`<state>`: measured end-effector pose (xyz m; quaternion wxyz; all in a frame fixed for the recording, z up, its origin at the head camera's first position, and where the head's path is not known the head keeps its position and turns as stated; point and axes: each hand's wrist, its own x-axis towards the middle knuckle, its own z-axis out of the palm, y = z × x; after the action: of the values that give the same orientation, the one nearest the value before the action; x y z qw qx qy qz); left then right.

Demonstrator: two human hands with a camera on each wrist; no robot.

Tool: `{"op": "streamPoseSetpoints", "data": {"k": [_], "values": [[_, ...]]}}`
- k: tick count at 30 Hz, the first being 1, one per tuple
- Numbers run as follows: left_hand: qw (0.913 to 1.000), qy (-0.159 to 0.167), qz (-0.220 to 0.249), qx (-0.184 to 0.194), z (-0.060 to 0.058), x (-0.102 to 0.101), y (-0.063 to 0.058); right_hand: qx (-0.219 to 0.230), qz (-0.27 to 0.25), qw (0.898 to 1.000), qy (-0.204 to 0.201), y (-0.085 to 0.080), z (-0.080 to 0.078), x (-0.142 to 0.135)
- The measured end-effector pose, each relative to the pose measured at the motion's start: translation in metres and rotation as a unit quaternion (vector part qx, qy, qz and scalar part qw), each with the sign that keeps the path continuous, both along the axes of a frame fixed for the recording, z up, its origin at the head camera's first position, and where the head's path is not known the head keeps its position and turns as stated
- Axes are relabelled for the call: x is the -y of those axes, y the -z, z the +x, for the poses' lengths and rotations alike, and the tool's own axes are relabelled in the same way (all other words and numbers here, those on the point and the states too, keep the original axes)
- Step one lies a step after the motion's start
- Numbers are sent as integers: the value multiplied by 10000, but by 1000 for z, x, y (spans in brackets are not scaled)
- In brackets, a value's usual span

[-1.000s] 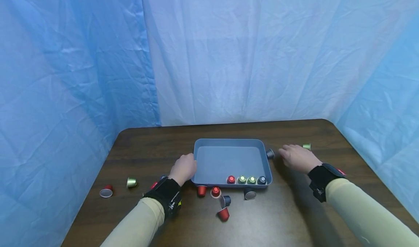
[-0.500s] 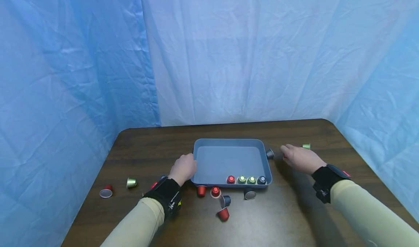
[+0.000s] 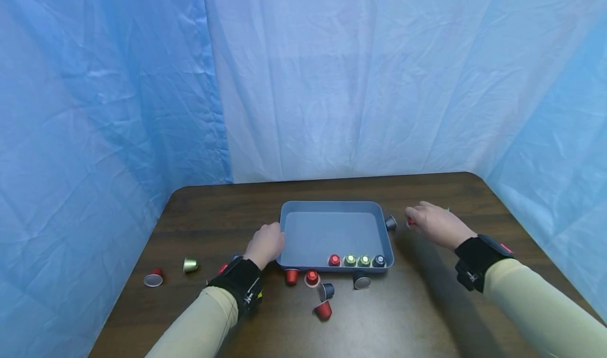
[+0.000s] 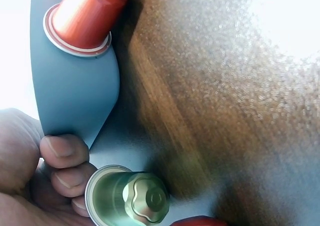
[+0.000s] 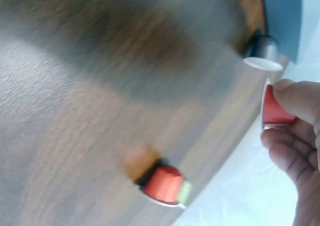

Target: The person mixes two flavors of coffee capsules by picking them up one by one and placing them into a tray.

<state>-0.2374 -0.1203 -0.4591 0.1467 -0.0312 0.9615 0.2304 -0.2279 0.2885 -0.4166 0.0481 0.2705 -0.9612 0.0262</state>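
In the head view a blue-grey tray lies mid-table, with two green, one red and one dark coffee capsule along its front side. My left hand grips the tray's left edge; in the left wrist view its curled fingers lie against the tray's outer wall. A green capsule sits right beside those fingers. Right of the tray, my right hand pinches a red coffee capsule between thumb and fingers, above the table. A dark capsule lies against the tray's right side.
Another red capsule lies on the table, with a bit of green behind it. Several capsules lie before the tray, among them a red one and a dark one. At left are a green capsule and a red one.
My right hand has shifted slightly right and turned, and the red capsule in its fingers now shows. The hand now hides most of the green capsule behind it. My left hand stays put.
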Motion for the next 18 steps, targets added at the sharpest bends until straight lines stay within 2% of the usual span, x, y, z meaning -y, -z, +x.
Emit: {"op": "streamPoseSetpoints", "data": {"k": [7, 18], "values": [[10000, 1, -15, 34, 0, 0, -1, 171, -152, 9997, 24, -14, 2, 11], [10000, 14, -34, 24, 1, 0, -5, 235, -182, 9992, -249, -28, 6, 22]]}}
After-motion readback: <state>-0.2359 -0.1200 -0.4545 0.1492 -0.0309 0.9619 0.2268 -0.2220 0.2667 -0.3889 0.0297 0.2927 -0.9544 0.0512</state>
